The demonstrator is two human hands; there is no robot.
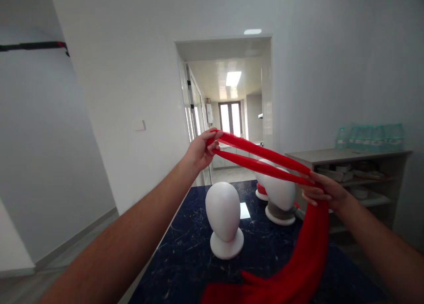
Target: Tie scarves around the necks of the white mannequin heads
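A long red scarf [311, 246] is stretched between my two hands above the table. My left hand [204, 148] is closed on one end, where the fabric forms a loop. Two red strands run from there down to my right hand [319, 189], whose fingers are wrapped round the bunched cloth. Below that hand the rest of the scarf hangs down and spreads toward the near edge of the view. A bare white foam mannequin head [222, 211] stands upright on the table, below the strands and touching neither hand.
The dark blue marbled table [185, 246] carries two more white heads behind: one with a grey band at its neck [281, 210], another with red cloth [261, 189]. A shelf unit [351, 155] with bottles [374, 137] stands right. A doorway opens ahead.
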